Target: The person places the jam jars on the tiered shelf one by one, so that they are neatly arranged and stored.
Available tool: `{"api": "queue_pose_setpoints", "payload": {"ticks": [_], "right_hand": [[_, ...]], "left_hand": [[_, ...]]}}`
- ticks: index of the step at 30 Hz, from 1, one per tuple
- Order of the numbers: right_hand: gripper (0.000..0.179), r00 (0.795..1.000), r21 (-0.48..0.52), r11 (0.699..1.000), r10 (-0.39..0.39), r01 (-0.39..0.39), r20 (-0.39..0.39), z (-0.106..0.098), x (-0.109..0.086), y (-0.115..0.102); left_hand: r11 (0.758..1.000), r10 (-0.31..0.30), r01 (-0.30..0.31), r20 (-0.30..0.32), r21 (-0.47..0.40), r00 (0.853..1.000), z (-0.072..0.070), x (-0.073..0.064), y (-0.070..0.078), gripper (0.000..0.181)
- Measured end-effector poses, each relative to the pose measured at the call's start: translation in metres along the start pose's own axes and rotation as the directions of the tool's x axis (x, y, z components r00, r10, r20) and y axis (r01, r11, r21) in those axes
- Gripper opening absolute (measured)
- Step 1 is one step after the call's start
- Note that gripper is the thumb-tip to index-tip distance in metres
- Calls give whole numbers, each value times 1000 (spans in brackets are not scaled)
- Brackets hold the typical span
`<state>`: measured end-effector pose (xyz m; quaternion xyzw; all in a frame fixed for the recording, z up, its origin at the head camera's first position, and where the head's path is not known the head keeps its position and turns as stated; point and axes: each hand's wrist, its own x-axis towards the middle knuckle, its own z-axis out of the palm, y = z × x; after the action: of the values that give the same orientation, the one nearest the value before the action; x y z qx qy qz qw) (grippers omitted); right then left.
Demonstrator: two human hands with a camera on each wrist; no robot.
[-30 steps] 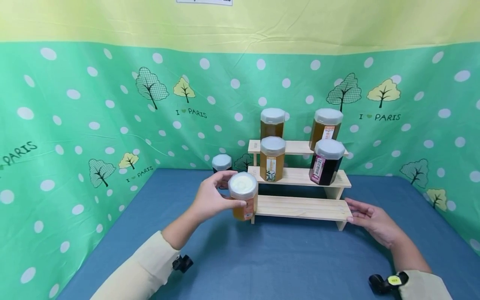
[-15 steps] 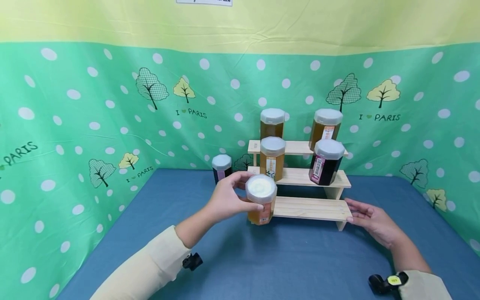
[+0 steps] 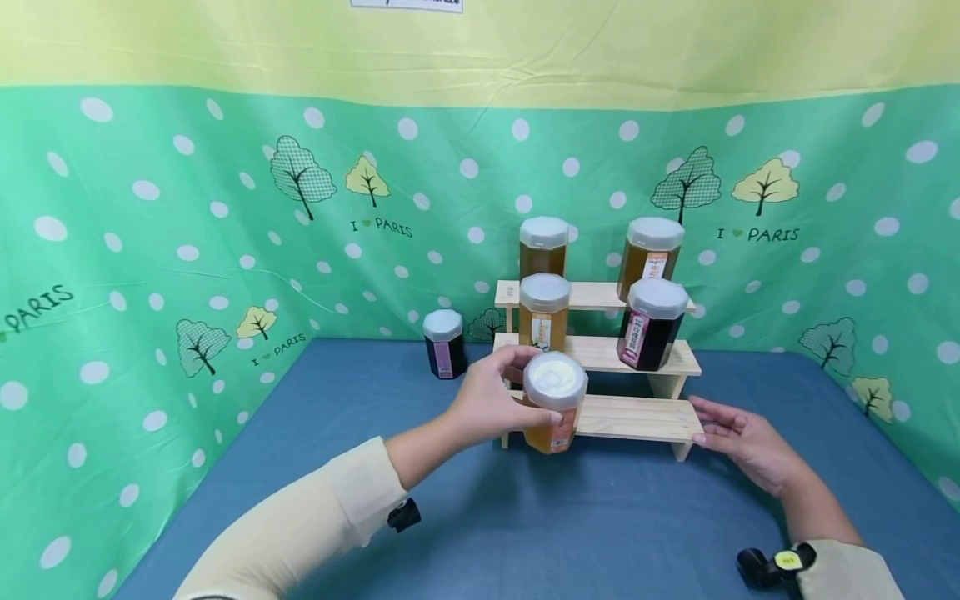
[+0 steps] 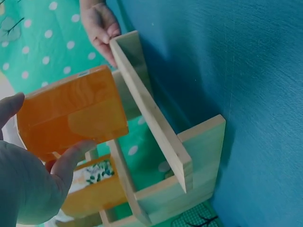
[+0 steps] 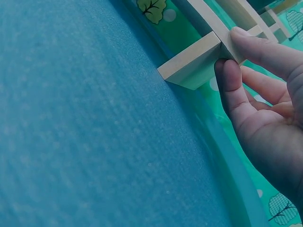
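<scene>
My left hand (image 3: 487, 400) holds a honey jar (image 3: 556, 392) with a whitish lid and an orange label, thumb across its front. The jar is upright, overlapping the left part of the bottom step of a three-step wooden display rack (image 3: 637, 415). In the left wrist view the amber jar (image 4: 71, 113) hangs above that step, fingers at its sides. My right hand (image 3: 750, 446) pinches the right end of the bottom step. From the right wrist, fingertips (image 5: 232, 75) show at the corner of the wooden step (image 5: 194, 59).
Two amber jars (image 3: 543, 246) (image 3: 651, 258) stand on the top step. The middle step bears an amber jar (image 3: 545, 312) at left and a dark jar (image 3: 652, 325) at right. Another dark jar (image 3: 446, 346) stands on the blue tablecloth (image 3: 600, 525), left of the rack. A green printed curtain (image 3: 247, 233) hangs behind.
My left hand has carried the honey jar rightward, from beside the rack's left end to the bottom step's left part. The dark jar behind is uncovered. My right hand has stayed still.
</scene>
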<state>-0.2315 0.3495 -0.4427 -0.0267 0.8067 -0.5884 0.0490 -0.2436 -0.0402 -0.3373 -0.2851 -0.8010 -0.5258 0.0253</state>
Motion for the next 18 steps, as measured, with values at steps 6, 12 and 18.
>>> {"api": "queue_pose_setpoints", "payload": {"ticks": [6, 12, 18], "right_hand": [[80, 1000, -7, 1000, 5, -5, 0, 1, 0, -1], [80, 1000, 5, 1000, -1, 1, 10, 1, -1, -2], [80, 1000, 2, 1000, 1, -1, 11, 0, -1, -3]], "left_hand": [[1000, -16, 16, -3, 22, 1000, 11, 8, 3, 70], [1000, -14, 14, 5, -1, 1000, 22, 16, 2, 67], [1000, -3, 3, 25, -11, 1000, 34, 22, 1, 67]]}}
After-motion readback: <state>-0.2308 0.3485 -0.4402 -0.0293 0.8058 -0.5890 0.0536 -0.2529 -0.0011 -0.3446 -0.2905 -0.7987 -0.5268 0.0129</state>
